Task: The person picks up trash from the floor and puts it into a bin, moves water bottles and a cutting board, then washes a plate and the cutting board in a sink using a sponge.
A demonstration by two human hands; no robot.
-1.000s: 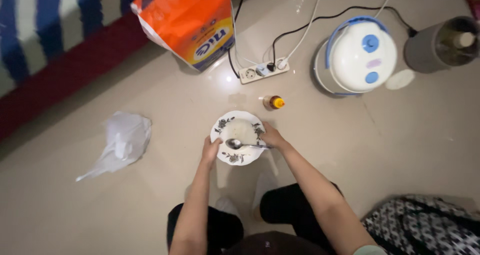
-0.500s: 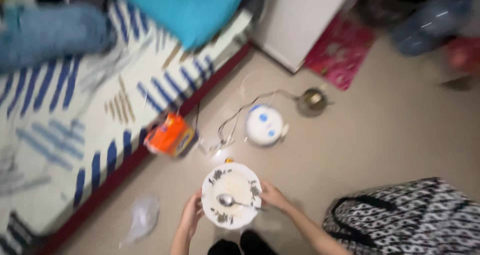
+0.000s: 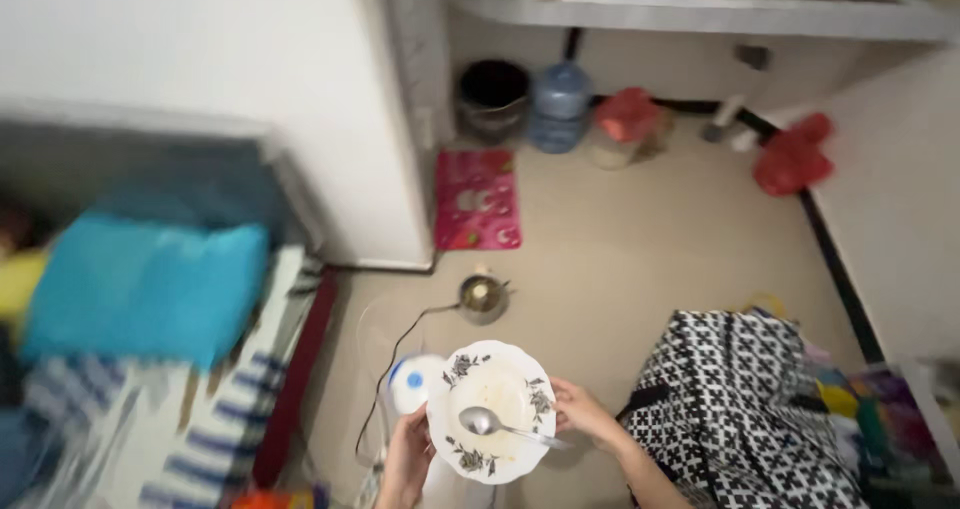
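Both hands hold a white plate (image 3: 492,411) up over the floor (image 3: 620,259), near the bottom of the view. The left hand (image 3: 405,462) grips the plate's left rim, fingers clamped on its edge from below; the right hand (image 3: 580,414) grips the right rim, fingers curled onto it — the thumb lies close to the handle of a spoon (image 3: 505,427). The spoon rests in the plate's hollow, bowl toward the left, handle running out to the right rim. The plate has dark flower prints around its rim and a smeared, pale middle.

Under the plate's left edge, partly hidden by it, stands a white cooker with a blue knob (image 3: 412,381) on the floor, its cord trailing away along the floor. Beyond the plate sits a small metal kettle (image 3: 483,297). To the right lies a black-and-white patterned bag (image 3: 745,399), just beside the right forearm. Farther off, a red mat (image 3: 478,199) lies against a white wall; past it stand a dark bucket (image 3: 493,97) and a blue water jug (image 3: 560,104). At the left — a bed with a teal pillow (image 3: 140,289) and a striped sheet (image 3: 200,429).
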